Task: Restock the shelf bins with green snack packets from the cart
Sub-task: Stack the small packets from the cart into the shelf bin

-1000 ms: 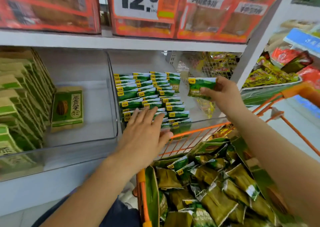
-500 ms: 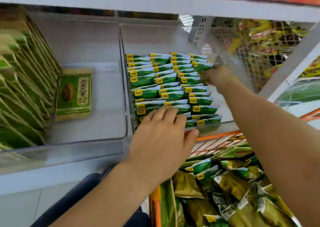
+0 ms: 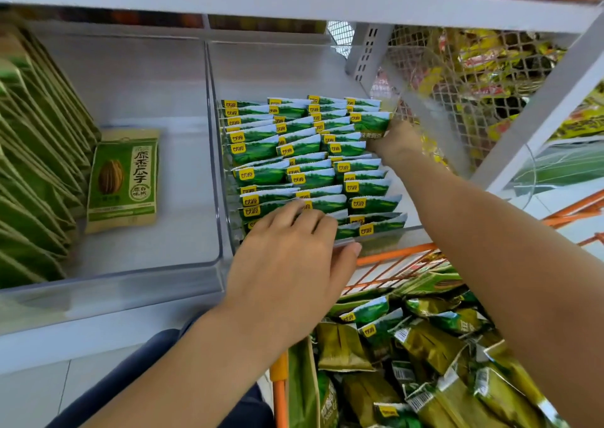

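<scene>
R hand [image 3: 394, 140] at 1 o'clock pinches a green packet [image 3: 372, 123], seating it at the back of the right row. L hand [image 3: 287, 257], fingers flat, rests on the front packets at centre. Advice: brace rows w/ L, slide packet in upright. Clear bin [image 3: 228, 198] near full; cart [image 3: 408, 346] at 5 o'clock has plenty more; bin at 9 o'clock [image 3: 183, 166] has one seed bag [image 3: 122, 180].

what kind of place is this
Most likely a grocery shop aisle: clear shelf bins filled with rows of green snack packets, and an orange wire cart loaded with more stock.
</scene>
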Action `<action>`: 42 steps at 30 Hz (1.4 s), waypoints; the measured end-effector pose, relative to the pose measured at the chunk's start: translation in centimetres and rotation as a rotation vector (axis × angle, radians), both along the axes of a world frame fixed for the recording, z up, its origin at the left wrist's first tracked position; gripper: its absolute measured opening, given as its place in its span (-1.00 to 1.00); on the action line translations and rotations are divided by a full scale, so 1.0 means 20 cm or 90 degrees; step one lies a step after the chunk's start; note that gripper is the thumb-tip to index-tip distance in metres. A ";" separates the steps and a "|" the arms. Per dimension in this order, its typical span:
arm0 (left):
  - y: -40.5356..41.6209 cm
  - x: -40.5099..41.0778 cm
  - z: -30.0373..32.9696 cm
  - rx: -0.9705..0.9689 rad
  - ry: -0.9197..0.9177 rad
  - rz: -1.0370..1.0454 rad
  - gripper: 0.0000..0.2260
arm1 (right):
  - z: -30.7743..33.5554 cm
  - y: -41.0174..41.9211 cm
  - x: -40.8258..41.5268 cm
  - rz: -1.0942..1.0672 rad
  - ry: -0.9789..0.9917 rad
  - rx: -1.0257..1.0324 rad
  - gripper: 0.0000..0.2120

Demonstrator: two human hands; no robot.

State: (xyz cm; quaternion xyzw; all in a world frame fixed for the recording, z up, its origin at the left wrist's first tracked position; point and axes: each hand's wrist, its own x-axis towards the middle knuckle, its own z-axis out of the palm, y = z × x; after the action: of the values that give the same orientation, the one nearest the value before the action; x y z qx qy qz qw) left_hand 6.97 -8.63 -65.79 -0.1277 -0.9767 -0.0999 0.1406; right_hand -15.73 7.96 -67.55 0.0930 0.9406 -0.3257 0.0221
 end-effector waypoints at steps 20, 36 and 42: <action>0.00 0.00 0.00 -0.005 -0.008 -0.010 -0.54 | -0.03 -0.03 -0.10 -0.004 -0.069 -0.268 -0.51; -0.02 0.03 0.04 0.072 0.015 -0.064 -0.62 | 0.31 0.05 0.33 0.115 0.087 -0.060 -0.64; 0.02 0.22 0.05 0.136 0.013 -0.190 -0.70 | 0.47 0.19 1.08 0.330 -0.054 -0.106 -0.86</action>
State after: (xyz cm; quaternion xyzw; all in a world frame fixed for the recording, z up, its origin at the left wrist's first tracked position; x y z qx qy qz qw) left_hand 11.31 -8.30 -64.78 -0.2564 -0.9293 -0.2213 0.1472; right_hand 5.92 11.70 -58.09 -0.1393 0.9011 -0.3814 0.1519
